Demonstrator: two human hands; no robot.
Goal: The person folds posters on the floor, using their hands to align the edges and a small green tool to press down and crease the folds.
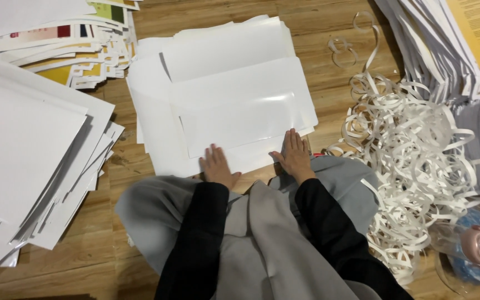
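A stack of glossy white sheets (pixel 223 94) lies on the wooden floor (pixel 329 72) in front of me. My left hand (pixel 216 165) rests flat, fingers together, on the near edge of the stack. Beside it, my right hand (pixel 293 154) also presses flat on the near edge of the top sheet. Neither hand grips anything. Both arms wear black sleeves, and grey cloth (pixel 262 233) covers my lap below them.
A large fanned pile of white sheets (pixel 29 150) fills the left. Printed cards with coloured edges (pixel 84 61) lie at the far left. A heap of curled white paper strips (pixel 412 161) spreads on the right, below more stacked sheets (pixel 445 44). A clear plastic container (pixel 476 250) sits bottom right.
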